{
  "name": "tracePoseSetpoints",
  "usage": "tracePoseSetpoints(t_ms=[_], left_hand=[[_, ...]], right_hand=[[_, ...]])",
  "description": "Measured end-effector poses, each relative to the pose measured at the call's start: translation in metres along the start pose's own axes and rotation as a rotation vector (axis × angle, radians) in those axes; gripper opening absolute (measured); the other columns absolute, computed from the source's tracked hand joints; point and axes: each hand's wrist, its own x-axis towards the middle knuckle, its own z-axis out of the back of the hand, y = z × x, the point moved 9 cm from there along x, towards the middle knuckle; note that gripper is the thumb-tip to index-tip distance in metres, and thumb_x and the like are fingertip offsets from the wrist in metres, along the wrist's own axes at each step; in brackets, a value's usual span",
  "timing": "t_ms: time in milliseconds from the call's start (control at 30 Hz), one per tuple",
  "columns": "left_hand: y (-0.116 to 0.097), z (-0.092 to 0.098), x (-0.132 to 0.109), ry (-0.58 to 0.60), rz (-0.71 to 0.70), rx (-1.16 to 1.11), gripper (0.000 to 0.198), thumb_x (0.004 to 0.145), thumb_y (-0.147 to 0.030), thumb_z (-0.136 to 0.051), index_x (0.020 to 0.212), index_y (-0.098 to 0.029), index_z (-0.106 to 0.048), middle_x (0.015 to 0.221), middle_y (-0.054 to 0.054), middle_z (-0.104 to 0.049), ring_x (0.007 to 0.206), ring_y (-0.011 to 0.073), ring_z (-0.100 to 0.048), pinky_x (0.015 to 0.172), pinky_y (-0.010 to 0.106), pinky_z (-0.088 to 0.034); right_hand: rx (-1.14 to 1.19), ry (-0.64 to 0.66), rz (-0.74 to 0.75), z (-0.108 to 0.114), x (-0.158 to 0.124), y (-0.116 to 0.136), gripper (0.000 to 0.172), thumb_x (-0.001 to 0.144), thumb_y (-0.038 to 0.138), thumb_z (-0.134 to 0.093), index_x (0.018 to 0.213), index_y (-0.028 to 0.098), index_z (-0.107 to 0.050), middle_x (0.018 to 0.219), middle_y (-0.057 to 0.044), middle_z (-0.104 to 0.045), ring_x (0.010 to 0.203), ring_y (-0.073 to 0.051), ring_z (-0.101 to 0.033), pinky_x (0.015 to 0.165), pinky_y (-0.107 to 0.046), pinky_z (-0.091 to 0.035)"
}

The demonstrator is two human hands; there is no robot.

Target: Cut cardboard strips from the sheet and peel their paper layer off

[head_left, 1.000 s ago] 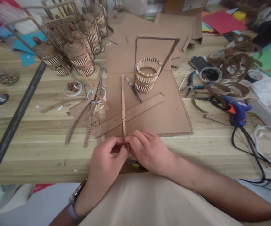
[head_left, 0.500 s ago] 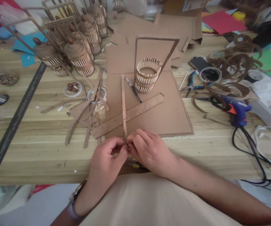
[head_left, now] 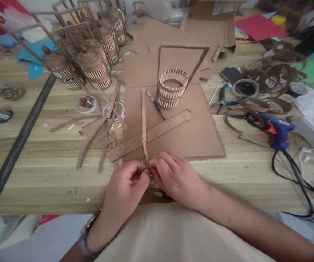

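Note:
Both hands pinch the near end of a narrow cardboard strip (head_left: 144,127), which stretches away from me over the cardboard sheet (head_left: 200,134). My left hand (head_left: 128,183) is closed on it with thumb and index finger. Right against it, my right hand (head_left: 175,178) is closed on the same end; the fingertips hide that end. Under the strip, a wider cardboard strip (head_left: 170,125) lies slantwise. Beyond it are a pen (head_left: 156,105) and a small round basket (head_left: 172,91) of light sticks and cardboard bands, with a tall square cardboard handle.
Several lidded stick lanterns (head_left: 94,71) stand at the back left. Cardboard scraps (head_left: 91,138) and tape rolls (head_left: 86,104) lie left of the sheet. On the right are pliers (head_left: 222,98), a blue glue gun (head_left: 278,131) with cables, and curled cardboard strips (head_left: 277,69). A yellow-and-black tool (head_left: 161,193) lies beneath my hands.
The view has shifted slightly, so everything on the table appears a little lower and further right. My hands keep the same pinch on the strip's end, with hardly any movement.

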Motion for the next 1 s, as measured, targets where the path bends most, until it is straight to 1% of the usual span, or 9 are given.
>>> tracePoseSetpoints(t_ms=[133,300,500,667,1000], left_hand=[[0.0,0.0,0.0,-0.003,-0.007,0.019,0.018,0.079,-0.025,-0.05,0.065,-0.019,-0.06,0.062,-0.001,-0.063,0.06,0.0124,-0.059,0.055,0.022,-0.047],[-0.001,0.0,-0.001,0.025,-0.023,0.022,0.019,0.082,-0.025,-0.049,0.068,-0.019,-0.06,0.066,-0.001,-0.064,0.063,0.0131,-0.061,0.059,0.023,-0.048],[-0.007,-0.002,-0.001,0.046,-0.075,0.059,0.02,0.086,-0.023,-0.048,0.071,-0.019,-0.06,0.068,-0.001,-0.064,0.065,0.0129,-0.06,0.062,0.023,-0.047],[-0.008,-0.004,-0.002,0.069,-0.077,0.067,0.022,0.088,-0.024,-0.047,0.072,-0.019,-0.061,0.07,0.0,-0.064,0.068,0.0135,-0.061,0.063,0.023,-0.046],[-0.015,-0.002,-0.002,0.039,-0.124,0.089,0.022,0.088,-0.021,-0.046,0.071,-0.019,-0.059,0.067,-0.001,-0.062,0.064,0.0127,-0.059,0.06,0.022,-0.045]], right_hand=[[0.008,0.014,-0.013,-0.001,0.0,-0.001,0.024,0.095,0.012,-0.039,0.077,0.017,-0.054,0.072,-0.003,-0.055,0.063,-0.015,-0.047,0.06,-0.028,-0.04],[0.001,-0.002,-0.006,0.0,-0.001,-0.001,0.022,0.095,0.011,-0.041,0.078,0.017,-0.053,0.072,-0.003,-0.056,0.064,-0.015,-0.049,0.061,-0.028,-0.04],[0.004,-0.017,-0.015,0.003,-0.001,-0.003,0.021,0.094,0.01,-0.04,0.079,0.018,-0.052,0.072,-0.003,-0.056,0.065,-0.015,-0.051,0.061,-0.028,-0.042],[0.005,-0.029,-0.02,0.004,-0.001,-0.002,0.022,0.095,0.011,-0.038,0.079,0.018,-0.051,0.071,-0.002,-0.056,0.063,-0.014,-0.05,0.059,-0.028,-0.043],[0.006,-0.041,-0.034,0.007,-0.001,-0.002,0.022,0.095,0.012,-0.038,0.079,0.018,-0.051,0.07,-0.002,-0.055,0.063,-0.015,-0.05,0.059,-0.028,-0.043]])
